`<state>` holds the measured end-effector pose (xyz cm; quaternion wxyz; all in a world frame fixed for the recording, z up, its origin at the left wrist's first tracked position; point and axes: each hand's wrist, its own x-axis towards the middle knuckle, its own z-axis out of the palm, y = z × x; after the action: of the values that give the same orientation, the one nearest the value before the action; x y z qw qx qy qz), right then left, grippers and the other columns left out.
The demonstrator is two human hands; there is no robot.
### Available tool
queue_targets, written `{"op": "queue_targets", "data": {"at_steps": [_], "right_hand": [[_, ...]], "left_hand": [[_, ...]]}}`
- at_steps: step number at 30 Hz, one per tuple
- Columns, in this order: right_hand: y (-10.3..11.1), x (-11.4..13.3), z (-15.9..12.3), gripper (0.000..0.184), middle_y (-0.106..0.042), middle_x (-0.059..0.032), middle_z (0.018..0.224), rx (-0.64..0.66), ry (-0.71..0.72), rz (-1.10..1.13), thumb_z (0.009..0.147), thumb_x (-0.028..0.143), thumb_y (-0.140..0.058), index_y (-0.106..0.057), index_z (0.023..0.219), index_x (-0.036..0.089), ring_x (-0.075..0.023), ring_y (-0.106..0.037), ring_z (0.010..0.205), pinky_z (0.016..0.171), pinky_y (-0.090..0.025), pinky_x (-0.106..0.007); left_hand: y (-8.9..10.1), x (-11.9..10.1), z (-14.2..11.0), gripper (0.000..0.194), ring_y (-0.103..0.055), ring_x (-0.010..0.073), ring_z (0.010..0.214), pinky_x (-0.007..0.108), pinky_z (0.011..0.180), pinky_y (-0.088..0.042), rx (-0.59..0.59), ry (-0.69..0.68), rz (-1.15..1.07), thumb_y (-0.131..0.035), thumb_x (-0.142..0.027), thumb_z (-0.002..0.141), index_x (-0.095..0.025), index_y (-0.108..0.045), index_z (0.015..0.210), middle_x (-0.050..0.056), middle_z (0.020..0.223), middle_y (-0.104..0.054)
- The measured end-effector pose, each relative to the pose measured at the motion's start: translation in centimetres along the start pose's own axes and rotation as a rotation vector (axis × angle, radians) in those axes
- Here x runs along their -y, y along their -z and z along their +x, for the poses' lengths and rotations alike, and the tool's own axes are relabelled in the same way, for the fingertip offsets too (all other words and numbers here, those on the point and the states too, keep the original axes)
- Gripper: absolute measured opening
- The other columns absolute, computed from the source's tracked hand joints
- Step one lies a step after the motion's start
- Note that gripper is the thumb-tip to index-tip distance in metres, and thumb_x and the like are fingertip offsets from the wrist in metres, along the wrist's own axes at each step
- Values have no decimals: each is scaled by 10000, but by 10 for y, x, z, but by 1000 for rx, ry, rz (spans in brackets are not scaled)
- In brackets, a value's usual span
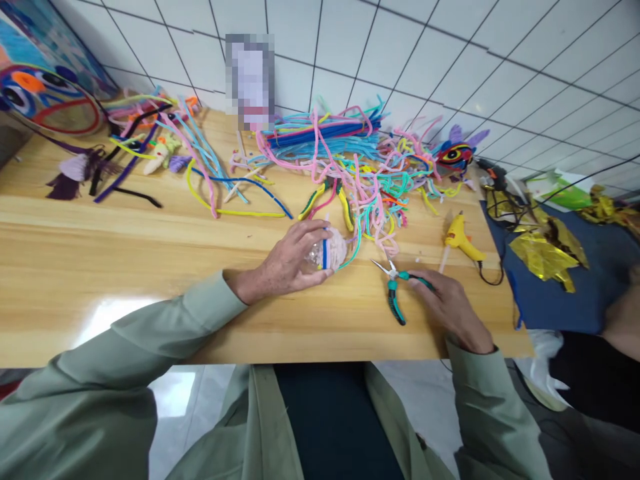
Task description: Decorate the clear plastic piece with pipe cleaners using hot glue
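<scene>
My left hand point(285, 263) is wrapped round a small clear plastic piece banded with pale pink and blue pipe cleaners point(338, 250), held at the tabletop. A teal pipe cleaner point(354, 252) trails from its right side. To the right, my right hand point(450, 303) grips one handle of teal-and-black needle-nose pliers point(395, 300). Their jaws are spread and point up and left, and the other handle stands away from my fingers. Just beyond my left hand, pliers with yellow-green handles point(345, 208) lie on the table.
A tangled heap of pipe cleaners point(370, 180) lies along the tiled wall point(340, 60). A yellow glue gun point(463, 239) with its cord sits at the right, near gold foil point(545, 250) on a blue surface. Finished-looking masks point(50, 100) stand far left. Part of another person point(625, 310) shows at right.
</scene>
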<state>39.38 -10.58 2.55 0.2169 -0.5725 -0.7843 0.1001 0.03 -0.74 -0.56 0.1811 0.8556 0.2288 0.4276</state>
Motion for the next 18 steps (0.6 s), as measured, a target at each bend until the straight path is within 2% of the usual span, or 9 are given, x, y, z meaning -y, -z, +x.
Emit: {"op": "queue_targets", "data": {"at_steps": [2, 4, 7, 10, 12, 14, 18], "right_hand": [[-4, 2, 8, 278, -868, -124, 1034, -38, 108, -71, 1076, 393, -609, -826, 1088, 220, -303, -825, 938, 838, -672, -473], [-7, 17, 23, 222, -858, -142, 1081, -122, 205, -100, 1061, 324, -636, -812, 1145, 219, -323, -808, 1006, 882, -660, -517], [-14, 59, 52, 278, -833, -131, 1204, -223, 307, -37, 1024, 223, -688, -759, 1291, 252, -317, -778, 1134, 982, -630, -537], [-25, 103, 76, 335, -798, -114, 1249, -215, 441, 43, 1011, 187, -695, -723, 1330, 287, -308, -755, 1150, 1009, -608, -549], [-34, 121, 88, 351, -764, -124, 1289, -198, 492, 74, 1014, 207, -697, -701, 1353, 298, -322, -730, 1186, 1009, -600, -565], [-40, 129, 95, 363, -722, -141, 1347, -182, 528, 84, 1024, 238, -694, -679, 1381, 299, -341, -694, 1255, 1032, -586, -587], [-47, 127, 102, 384, -651, -168, 1452, -100, 561, 75, 1050, 318, -679, -648, 1432, 282, -373, -626, 1367, 1099, -548, -627]], "left_hand": [[0, 1, 0, 709, -595, 362, 1456, 600, 1183, -540, -1, -14, 3, -798, -353, 936, -249, -449, 1544, 209, 1519, -585], [-1, 2, -1, 710, -595, 365, 1458, 605, 1182, -539, 1, -14, 4, -798, -345, 928, -246, -455, 1542, 211, 1525, -583], [-2, 4, -2, 707, -594, 368, 1467, 612, 1191, -530, 8, -1, 3, -803, -343, 915, -250, -474, 1534, 208, 1537, -589], [-2, 4, -2, 692, -592, 371, 1474, 618, 1202, -519, 10, 3, -4, -797, -349, 917, -238, -488, 1527, 216, 1543, -594], [-2, 3, -1, 694, -586, 372, 1482, 618, 1203, -517, 7, -2, -12, -791, -356, 928, -234, -481, 1537, 219, 1537, -600], [-1, 3, -1, 714, -589, 371, 1479, 611, 1195, -526, 2, -12, -7, -795, -370, 936, -236, -466, 1555, 218, 1525, -607], [-1, 3, 0, 761, -602, 368, 1462, 602, 1177, -541, -10, -42, -3, -798, -398, 945, -242, -433, 1594, 223, 1519, -602]]}}
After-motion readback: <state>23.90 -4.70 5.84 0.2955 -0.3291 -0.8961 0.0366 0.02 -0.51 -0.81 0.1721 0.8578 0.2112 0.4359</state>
